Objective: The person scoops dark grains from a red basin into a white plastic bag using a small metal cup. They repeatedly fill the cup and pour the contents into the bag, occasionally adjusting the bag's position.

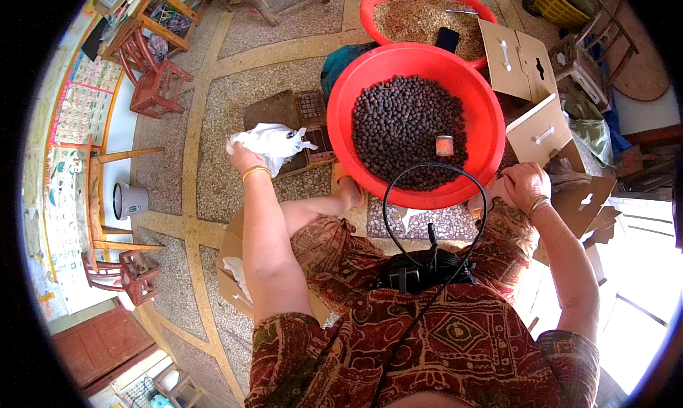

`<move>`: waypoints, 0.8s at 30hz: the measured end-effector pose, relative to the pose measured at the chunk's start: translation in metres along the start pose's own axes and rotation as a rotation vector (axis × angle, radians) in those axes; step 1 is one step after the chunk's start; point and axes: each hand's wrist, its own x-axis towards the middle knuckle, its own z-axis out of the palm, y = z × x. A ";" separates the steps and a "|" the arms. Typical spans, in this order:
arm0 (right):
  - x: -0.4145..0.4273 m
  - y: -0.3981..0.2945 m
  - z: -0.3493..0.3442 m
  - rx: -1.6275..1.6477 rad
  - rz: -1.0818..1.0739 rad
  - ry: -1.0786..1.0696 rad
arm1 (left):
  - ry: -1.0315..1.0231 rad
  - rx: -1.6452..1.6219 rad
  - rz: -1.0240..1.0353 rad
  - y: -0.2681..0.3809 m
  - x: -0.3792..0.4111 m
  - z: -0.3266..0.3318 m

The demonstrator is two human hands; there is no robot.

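Observation:
My left hand (246, 159) grips a crumpled white plastic bag (271, 142), held out over the floor left of the red basin. My right hand (528, 185) is at my right knee, beside an open cardboard box (539, 133); its fingers are partly hidden, and nothing shows in it. Between the two hands stands a large red plastic basin (341, 120) filled with small dark round fruits or nuts (405, 125). A small container with an orange label (444, 146) lies on them near the right side.
Behind it, a second red basin (368, 13) holds brown chaff-like material (411, 18) and a dark phone-like object (447, 39). Small wooden chairs (155, 85) line the left wall near a grey bucket (130, 200). A black cable (385, 205) loops before my waist.

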 end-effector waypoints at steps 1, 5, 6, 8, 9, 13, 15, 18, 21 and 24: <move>-0.002 0.001 -0.002 -0.005 0.008 -0.005 | -0.029 -0.044 0.000 0.008 -0.011 0.011; 0.001 -0.001 -0.002 0.024 -0.016 0.008 | 0.001 -0.046 0.092 0.035 -0.024 0.020; 0.000 -0.001 -0.002 0.020 -0.016 0.015 | -0.035 -0.073 0.106 0.039 -0.027 0.023; -0.003 0.002 -0.001 0.010 -0.014 0.025 | -0.122 -0.123 0.122 0.049 -0.041 0.032; -0.005 0.003 -0.001 0.001 -0.001 0.007 | -0.167 -0.147 0.132 0.058 -0.053 0.038; -0.007 0.005 0.000 -0.019 0.006 0.006 | -0.189 -0.151 0.145 0.092 -0.093 0.060; -0.008 0.004 -0.001 -0.030 0.004 0.007 | -0.305 -0.231 0.154 0.106 -0.107 0.066; -0.011 0.002 -0.005 -0.045 0.020 -0.010 | -0.359 -0.241 0.150 0.127 -0.145 0.077; -0.016 0.002 -0.008 -0.021 0.007 0.028 | -0.691 -0.234 0.062 0.149 -0.162 0.074; -0.019 -0.002 -0.011 -0.005 0.028 0.030 | -0.560 -0.234 0.087 0.165 -0.200 0.094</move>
